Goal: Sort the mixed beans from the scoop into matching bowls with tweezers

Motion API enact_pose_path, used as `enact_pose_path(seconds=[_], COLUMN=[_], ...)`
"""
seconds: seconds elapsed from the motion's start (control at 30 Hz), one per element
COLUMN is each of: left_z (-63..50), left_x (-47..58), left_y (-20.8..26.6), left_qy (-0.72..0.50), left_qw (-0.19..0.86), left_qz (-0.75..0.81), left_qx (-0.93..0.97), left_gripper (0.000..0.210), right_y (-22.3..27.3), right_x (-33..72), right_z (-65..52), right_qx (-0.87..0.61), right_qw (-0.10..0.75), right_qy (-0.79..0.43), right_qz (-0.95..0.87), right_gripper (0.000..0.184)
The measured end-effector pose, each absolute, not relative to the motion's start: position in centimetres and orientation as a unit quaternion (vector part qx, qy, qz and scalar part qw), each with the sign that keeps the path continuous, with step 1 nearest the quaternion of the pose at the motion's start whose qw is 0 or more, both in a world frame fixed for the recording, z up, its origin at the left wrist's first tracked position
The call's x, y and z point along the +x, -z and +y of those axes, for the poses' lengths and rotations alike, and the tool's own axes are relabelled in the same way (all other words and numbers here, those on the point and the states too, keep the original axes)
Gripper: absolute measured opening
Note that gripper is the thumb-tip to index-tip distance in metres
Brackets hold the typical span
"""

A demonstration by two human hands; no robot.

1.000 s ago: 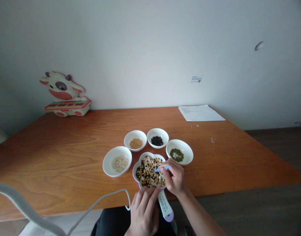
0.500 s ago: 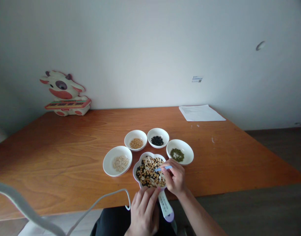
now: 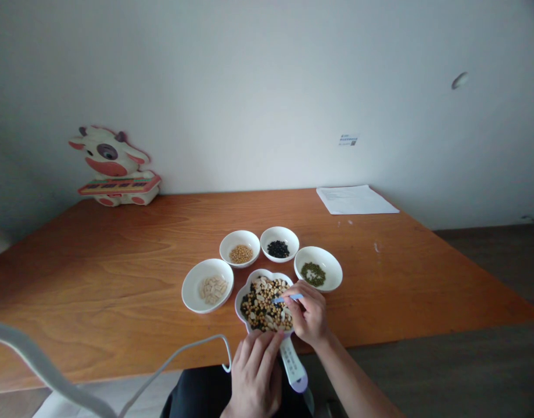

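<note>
A white flower-shaped pan (image 3: 238,307) with a long handle (image 3: 293,366) holds mixed yellow beans, black beans and pale flat seeds. At its near rim, my left hand (image 3: 257,366) is closed, the fingertips hooked over the edge; its thumb is mostly hidden. My right hand (image 3: 309,313) pinches slim light-blue tweezers (image 3: 293,297), whose tip is down among the beans. Around the pan's far side stand white bowls: one with pale flat seeds (image 3: 212,289), one with yellow beans (image 3: 241,253), one with black beans (image 3: 278,249) and one with green beans (image 3: 312,274).
The wooden table (image 3: 131,261) meets a pale wall. A cow-shaped toy keyboard (image 3: 116,168) stands at the back left, and sheets of paper (image 3: 356,200) lie at the back right. A white cable (image 3: 175,352) curves across the near edge beside my left hand.
The whole view has shifted very slightly. Both hands, the tweezers and the pan keep nearly the same places relative to each other.
</note>
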State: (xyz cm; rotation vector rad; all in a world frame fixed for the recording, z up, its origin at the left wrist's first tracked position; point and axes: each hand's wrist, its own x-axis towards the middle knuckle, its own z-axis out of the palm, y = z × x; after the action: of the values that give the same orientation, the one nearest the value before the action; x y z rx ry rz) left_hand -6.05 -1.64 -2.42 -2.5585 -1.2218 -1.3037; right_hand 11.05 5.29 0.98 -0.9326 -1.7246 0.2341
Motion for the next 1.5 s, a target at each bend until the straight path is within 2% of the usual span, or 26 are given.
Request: enact_pose_path(seconds=[1.23,1.5], left_z=[-1.7,-1.8], left_x=[-6.1,-6.2], left_y=[2.5,2.7], left_qy=[0.421,0.420], left_qw=[-0.005,-0.001], left_qz=[-0.385,-0.384], left_qx=[-0.821,-0.822], left_gripper=[0.050,0.049], right_y=[-0.7,-1.7], right_x=[11.0,11.4], right_z=[5.3,4.5], right_qx=[-0.389,-0.389], right_qw=[0.569,0.580], right_qy=[-0.109,-0.075], right_qz=[-0.717,-0.712], right_gripper=[0.015,0.017])
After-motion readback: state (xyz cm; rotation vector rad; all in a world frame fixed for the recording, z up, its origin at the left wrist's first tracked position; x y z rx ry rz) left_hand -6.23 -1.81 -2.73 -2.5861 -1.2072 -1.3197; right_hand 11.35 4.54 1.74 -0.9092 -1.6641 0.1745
